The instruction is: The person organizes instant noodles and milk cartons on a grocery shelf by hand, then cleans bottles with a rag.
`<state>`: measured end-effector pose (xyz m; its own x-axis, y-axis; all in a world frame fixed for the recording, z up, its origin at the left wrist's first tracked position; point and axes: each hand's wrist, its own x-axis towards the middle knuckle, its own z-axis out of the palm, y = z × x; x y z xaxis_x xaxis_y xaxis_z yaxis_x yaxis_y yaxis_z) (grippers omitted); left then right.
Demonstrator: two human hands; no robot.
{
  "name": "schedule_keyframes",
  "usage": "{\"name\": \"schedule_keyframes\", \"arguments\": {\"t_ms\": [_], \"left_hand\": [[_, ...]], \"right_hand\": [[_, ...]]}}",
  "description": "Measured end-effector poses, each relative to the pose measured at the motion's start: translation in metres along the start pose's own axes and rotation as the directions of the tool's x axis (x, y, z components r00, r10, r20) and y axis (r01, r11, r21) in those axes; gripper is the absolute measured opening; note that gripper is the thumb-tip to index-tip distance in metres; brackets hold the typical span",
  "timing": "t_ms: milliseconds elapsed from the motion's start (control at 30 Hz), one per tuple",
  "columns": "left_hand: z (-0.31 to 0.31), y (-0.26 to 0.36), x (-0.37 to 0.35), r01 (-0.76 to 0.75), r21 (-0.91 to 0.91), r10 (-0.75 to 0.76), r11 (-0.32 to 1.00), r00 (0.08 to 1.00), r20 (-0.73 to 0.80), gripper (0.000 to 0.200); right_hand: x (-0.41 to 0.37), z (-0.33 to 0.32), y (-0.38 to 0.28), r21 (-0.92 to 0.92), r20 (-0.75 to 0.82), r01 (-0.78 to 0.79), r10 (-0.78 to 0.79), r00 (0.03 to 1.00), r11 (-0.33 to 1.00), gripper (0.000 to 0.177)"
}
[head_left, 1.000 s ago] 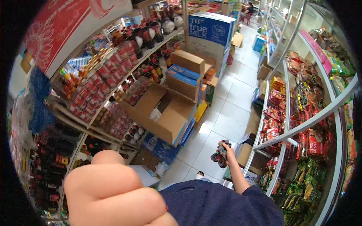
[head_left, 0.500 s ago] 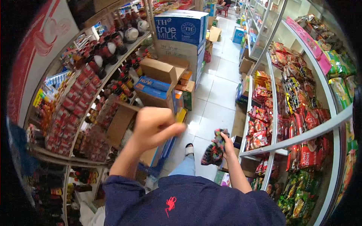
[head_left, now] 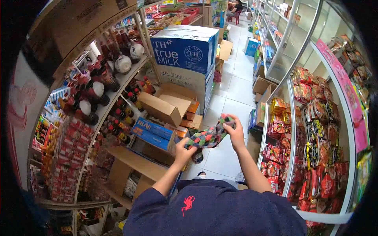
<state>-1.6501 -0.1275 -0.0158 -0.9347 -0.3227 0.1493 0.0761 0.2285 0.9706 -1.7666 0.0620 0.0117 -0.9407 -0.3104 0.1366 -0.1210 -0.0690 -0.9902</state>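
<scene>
A crumpled patterned cloth [head_left: 206, 138], dark with red, green and grey patches, is stretched between my two hands above the aisle. My left hand [head_left: 183, 152] pinches its lower left end, and a darker part of the cloth dangles just beside the fingers. At the upper right end, my right hand [head_left: 234, 129] grips it between thumb and fingers. Just beyond my left hand are an open cardboard box [head_left: 159, 109] and a blue NUVI carton [head_left: 152, 133].
On the left, a shelf [head_left: 130, 74] carries bottles and small red packs. Stacked TH true MILK boxes [head_left: 185, 51] stand ahead. Glass-fronted shelving [head_left: 293, 157] with noodle packets lines the right. White floor tiles [head_left: 232, 82] run between, toward a seated person [head_left: 237, 7] far off.
My left hand has come down and right to take hold of the cloth, which hung from my right hand alone. The right hand has risen slightly, and the view has shifted.
</scene>
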Motion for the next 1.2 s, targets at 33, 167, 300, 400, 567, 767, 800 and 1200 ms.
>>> {"name": "schedule_keyframes", "arguments": {"t_ms": [33,167,300,400,567,767,800,1200], "left_hand": [[0.002,0.014,0.017,-0.189,0.111,0.193,0.976,0.981,-0.024,0.017],[0.026,0.023,0.077,-0.378,0.132,0.383,0.917,0.924,-0.018,0.023],[0.069,0.021,0.123,-0.021,-0.391,-0.021,0.92,0.994,-0.103,0.032],[0.105,0.003,0.161,-0.045,-0.475,-0.056,0.879,0.979,-0.196,0.037],[0.143,0.0,0.229,0.034,-0.446,-0.216,0.894,0.906,-0.364,0.045],[0.129,0.003,0.299,-0.074,-0.532,-0.344,0.844,0.686,-0.641,0.041],[0.123,-0.02,0.302,-0.101,-0.448,-0.264,0.888,0.685,-0.679,0.044],[0.088,-0.06,0.35,0.072,-0.455,-0.437,0.888,0.444,-0.782,0.038]], "right_hand": [[0.012,-0.009,0.011,-0.417,-0.115,0.123,-0.186,0.976,0.9,0.059],[0.049,-0.014,-0.004,-0.339,0.471,0.485,-0.301,0.829,0.806,0.074],[0.085,0.005,0.013,-0.068,0.561,0.174,-0.106,0.821,0.982,0.065],[0.136,-0.005,0.034,0.036,0.4,0.129,-0.132,0.907,0.991,0.053],[0.228,-0.041,0.003,-0.127,0.538,0.391,-0.268,0.799,0.911,0.044],[0.324,-0.12,-0.192,-0.078,0.733,0.967,-0.643,0.222,0.245,0.024],[0.326,-0.123,-0.218,-0.007,0.762,0.989,-0.64,0.103,0.15,0.023],[0.422,-0.114,-0.21,0.189,0.771,0.88,-0.621,0.142,0.436,0.017]]}}
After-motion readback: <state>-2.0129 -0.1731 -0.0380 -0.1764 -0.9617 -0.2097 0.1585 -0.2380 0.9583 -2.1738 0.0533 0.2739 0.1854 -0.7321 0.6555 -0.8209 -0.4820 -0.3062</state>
